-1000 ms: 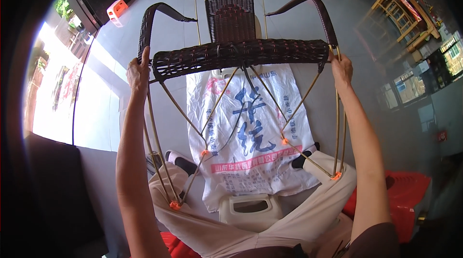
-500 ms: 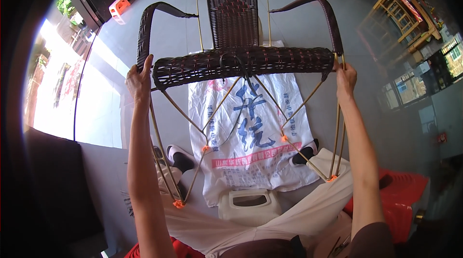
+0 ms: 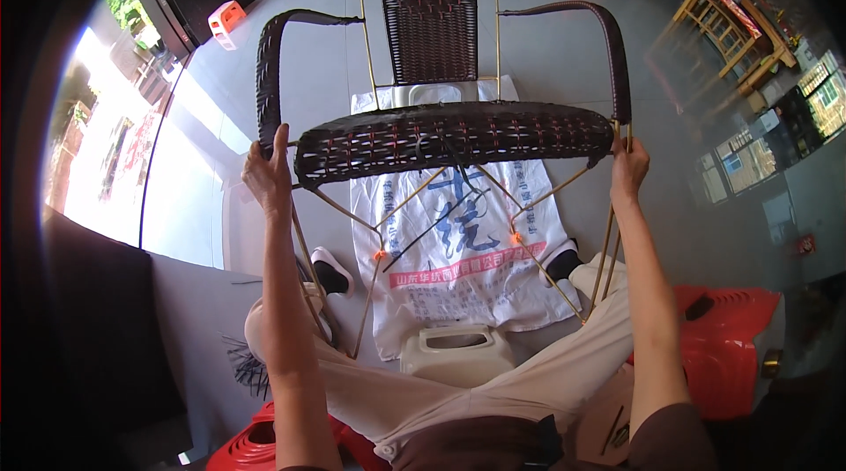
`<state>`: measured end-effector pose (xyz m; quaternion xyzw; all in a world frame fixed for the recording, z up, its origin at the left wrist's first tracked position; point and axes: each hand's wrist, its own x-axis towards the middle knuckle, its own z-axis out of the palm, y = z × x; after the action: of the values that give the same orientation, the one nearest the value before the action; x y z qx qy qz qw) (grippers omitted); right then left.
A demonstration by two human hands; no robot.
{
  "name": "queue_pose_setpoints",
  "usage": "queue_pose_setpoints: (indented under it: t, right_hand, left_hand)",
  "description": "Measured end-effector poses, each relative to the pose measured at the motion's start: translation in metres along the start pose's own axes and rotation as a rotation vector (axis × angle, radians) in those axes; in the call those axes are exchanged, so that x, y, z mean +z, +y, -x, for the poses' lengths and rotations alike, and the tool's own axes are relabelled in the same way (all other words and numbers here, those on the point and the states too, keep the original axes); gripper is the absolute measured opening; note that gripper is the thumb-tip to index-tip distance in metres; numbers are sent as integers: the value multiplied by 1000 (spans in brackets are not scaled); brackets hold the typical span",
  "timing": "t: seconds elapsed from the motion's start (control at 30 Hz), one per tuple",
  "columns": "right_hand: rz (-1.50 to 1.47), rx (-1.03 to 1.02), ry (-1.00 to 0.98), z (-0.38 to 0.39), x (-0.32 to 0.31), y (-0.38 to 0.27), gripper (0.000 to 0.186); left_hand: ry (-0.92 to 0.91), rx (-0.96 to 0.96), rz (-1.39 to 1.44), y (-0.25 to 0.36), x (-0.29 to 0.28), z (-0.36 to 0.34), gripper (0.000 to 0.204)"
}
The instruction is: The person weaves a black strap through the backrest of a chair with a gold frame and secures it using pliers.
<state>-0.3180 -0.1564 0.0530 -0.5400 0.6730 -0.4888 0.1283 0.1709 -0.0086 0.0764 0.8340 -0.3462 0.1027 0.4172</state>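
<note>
Between my two hands is a dark brown woven armchair [image 3: 454,140] on a thin gold-coloured metal frame, its backrest [image 3: 429,26] pointing away from me. My left hand [image 3: 269,176] grips the frame where the left armrest [image 3: 269,74] comes down beside the seat. On the other side my right hand [image 3: 629,170] is closed round the frame below the right armrest [image 3: 619,66]. A loose dark strand [image 3: 432,224] hangs from the seat's front edge. Orange ties [image 3: 515,238] show on the crossed rods under the seat. The lower leg ends are partly hidden by my legs.
A printed white sack [image 3: 458,295] lies on the grey floor beneath the chair. A beige plastic stool [image 3: 458,352] stands between my knees. Red plastic stools [image 3: 723,348] are beside me and farther off. Wooden furniture [image 3: 736,26] stands at the far right; black strips [image 3: 247,365] lie left.
The chair and both hands have come lower in the view, and the chair has tilted so more of the seat's top shows. The loose strand has swung to a different slant.
</note>
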Motion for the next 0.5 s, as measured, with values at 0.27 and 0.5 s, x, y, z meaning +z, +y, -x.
queue_pose_setpoints:
  t: [0.27,0.5]
  right_hand:
    - [-57,-22,-37,4,-14,-3,44]
    - [154,-240,182,15,-25,-25,41]
  left_hand:
    - [-3,-24,-20,12,-13,12,49]
    - [-54,-55,65,17,-13,12,48]
